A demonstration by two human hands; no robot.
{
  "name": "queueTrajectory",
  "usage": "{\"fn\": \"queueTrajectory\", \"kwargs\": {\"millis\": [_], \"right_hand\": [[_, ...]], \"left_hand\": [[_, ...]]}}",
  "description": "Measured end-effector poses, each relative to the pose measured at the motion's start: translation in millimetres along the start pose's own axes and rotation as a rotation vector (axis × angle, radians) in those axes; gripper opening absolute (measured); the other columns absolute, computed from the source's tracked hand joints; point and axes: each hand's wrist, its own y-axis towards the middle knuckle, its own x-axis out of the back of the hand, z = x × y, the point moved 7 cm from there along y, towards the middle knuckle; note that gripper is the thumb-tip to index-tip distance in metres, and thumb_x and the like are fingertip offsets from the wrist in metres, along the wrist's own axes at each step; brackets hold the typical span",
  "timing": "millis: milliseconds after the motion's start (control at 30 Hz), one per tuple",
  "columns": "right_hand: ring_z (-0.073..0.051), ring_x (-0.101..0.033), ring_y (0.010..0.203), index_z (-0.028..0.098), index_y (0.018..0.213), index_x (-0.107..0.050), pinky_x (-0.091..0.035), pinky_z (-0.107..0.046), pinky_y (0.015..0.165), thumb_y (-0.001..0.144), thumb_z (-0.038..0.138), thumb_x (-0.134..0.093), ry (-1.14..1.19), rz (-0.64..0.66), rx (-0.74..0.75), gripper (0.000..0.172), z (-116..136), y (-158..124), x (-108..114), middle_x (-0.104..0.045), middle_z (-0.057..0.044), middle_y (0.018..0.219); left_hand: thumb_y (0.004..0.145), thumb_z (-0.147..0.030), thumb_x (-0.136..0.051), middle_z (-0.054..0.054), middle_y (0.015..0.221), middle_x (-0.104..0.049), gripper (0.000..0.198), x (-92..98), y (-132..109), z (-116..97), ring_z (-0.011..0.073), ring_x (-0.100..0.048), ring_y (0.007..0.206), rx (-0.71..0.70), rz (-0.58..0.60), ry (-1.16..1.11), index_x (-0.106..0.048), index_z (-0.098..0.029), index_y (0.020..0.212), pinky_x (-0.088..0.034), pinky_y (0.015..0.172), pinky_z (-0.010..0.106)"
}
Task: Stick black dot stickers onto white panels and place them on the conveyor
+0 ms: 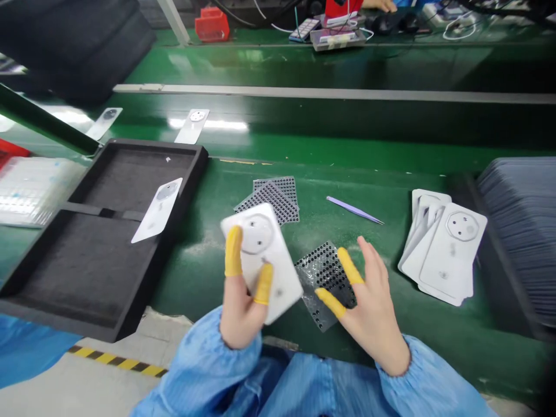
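My left hand (243,295), with yellow finger cots on thumb and forefinger, grips a white phone back cover (264,255) with a round camera ring, held tilted above the green bench. My right hand (369,301), also with yellow cots, rests with fingers spread on a clear sheet of small black dots (324,278) lying on the bench. Two more dotted sheets (273,197) lie just beyond. A stack of white covers (443,246) is fanned out to the right of my right hand.
A black foam tray (87,255) at the left holds one white cover (158,208). Purple tweezers (354,209) lie mid-bench. Two covers (193,124) rest on the conveyor beyond. A dark grey stack (521,220) fills the right edge. Another person's hand (382,4) works at the far bench.
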Motion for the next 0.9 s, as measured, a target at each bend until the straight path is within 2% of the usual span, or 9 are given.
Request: {"fn": "queueTrajectory", "kwargs": {"millis": [67, 133, 267, 400, 533, 600, 700, 733, 900], "right_hand": [[-0.040, -0.027, 0.138, 0.022, 0.125, -0.053, -0.030, -0.072, 0.101, 0.086, 0.024, -0.061, -0.058, 0.059, 0.030, 0.041, -8.5, -4.3, -11.5, -0.032, -0.016, 0.149], [-0.035, -0.036, 0.135, 0.021, 0.120, -0.056, -0.038, -0.065, 0.101, 0.088, 0.017, -0.055, 0.017, 0.105, 0.087, 0.032, -13.2, -6.6, -21.5, -0.041, -0.016, 0.144], [-0.024, -0.055, 0.117, 0.020, 0.111, -0.061, -0.053, -0.046, 0.091, 0.089, 0.008, -0.048, 0.204, 0.096, 0.158, 0.028, -17.8, 1.4, -21.6, -0.058, -0.013, 0.126], [-0.018, -0.066, 0.095, 0.021, 0.099, -0.065, -0.058, -0.033, 0.081, 0.088, 0.012, -0.052, 0.302, 0.119, 0.135, 0.019, -24.6, 20.9, -5.6, -0.069, -0.007, 0.103], [-0.016, -0.067, 0.094, 0.022, 0.096, -0.065, -0.058, -0.030, 0.082, 0.087, 0.019, -0.059, 0.382, 0.295, 0.105, 0.012, -26.9, 41.3, 2.0, -0.069, -0.004, 0.103], [-0.019, -0.065, 0.100, 0.022, 0.100, -0.064, -0.056, -0.036, 0.087, 0.087, 0.019, -0.058, 0.309, 0.235, 0.160, 0.015, -20.4, 49.1, 9.9, -0.066, -0.007, 0.109], [-0.026, -0.054, 0.117, 0.020, 0.111, -0.061, -0.048, -0.050, 0.098, 0.085, 0.014, -0.060, 0.145, 0.015, 0.268, 0.027, -1.3, 48.3, 20.3, -0.057, -0.013, 0.125], [-0.027, -0.052, 0.119, 0.020, 0.114, -0.059, -0.046, -0.053, 0.099, 0.084, 0.013, -0.061, 0.132, -0.007, 0.311, 0.031, 6.8, 44.5, 18.5, -0.056, -0.014, 0.126], [-0.020, -0.060, 0.102, 0.016, 0.114, -0.055, -0.052, -0.045, 0.094, 0.085, 0.006, -0.055, 0.252, 0.088, 0.443, 0.030, 31.3, 26.5, -3.4, -0.063, -0.012, 0.108]], "left_hand": [[0.087, -0.028, -0.057, 0.011, 0.120, -0.065, 0.043, 19.1, 9.9, 10.7, 0.0293, -0.059, 0.114, -0.003, -0.011, 0.159, -0.056, -0.017, 0.129, -0.048, 0.098, 0.041], [0.087, -0.031, -0.055, 0.013, 0.110, -0.068, 0.036, 22.3, 14.9, 19.2, 0.0291, -0.064, 0.105, 0.034, 0.071, 0.263, -0.065, -0.012, 0.117, -0.051, 0.092, 0.039], [0.083, -0.046, -0.057, 0.017, 0.108, -0.069, 0.048, -10.0, 11.1, 24.0, 0.0310, -0.067, 0.100, 0.135, 0.329, 0.313, -0.068, -0.009, 0.110, -0.054, 0.087, 0.041], [0.075, -0.049, -0.065, 0.017, 0.109, -0.070, 0.052, -39.8, 9.7, 24.3, 0.0327, -0.066, 0.101, 0.169, 0.439, 0.361, -0.067, -0.010, 0.110, -0.051, 0.091, 0.046], [0.076, -0.038, -0.064, 0.013, 0.101, -0.073, 0.032, -53.3, 9.3, 26.0, 0.0299, -0.069, 0.093, 0.197, 0.516, 0.214, -0.072, -0.013, 0.095, -0.053, 0.088, 0.043], [0.080, -0.033, -0.060, 0.010, 0.090, -0.076, 0.024, -58.0, 4.8, 25.4, 0.0249, -0.071, 0.084, 0.232, 0.560, 0.108, -0.073, -0.014, 0.086, -0.056, 0.080, 0.036], [0.081, -0.032, -0.060, 0.009, 0.091, -0.076, 0.025, -60.9, -3.4, 23.5, 0.0229, -0.071, 0.082, 0.302, 0.558, -0.015, -0.072, -0.012, 0.091, -0.057, 0.074, 0.030], [0.081, -0.032, -0.061, 0.010, 0.093, -0.076, 0.027, -60.8, -5.5, 22.6, 0.0235, -0.071, 0.083, 0.316, 0.540, -0.042, -0.072, -0.011, 0.094, -0.057, 0.074, 0.031], [0.081, -0.026, -0.060, 0.009, 0.097, -0.075, 0.024, -62.6, -11.7, 13.9, 0.0237, -0.071, 0.084, 0.227, 0.508, -0.032, -0.071, -0.013, 0.098, -0.056, 0.077, 0.032]]}}
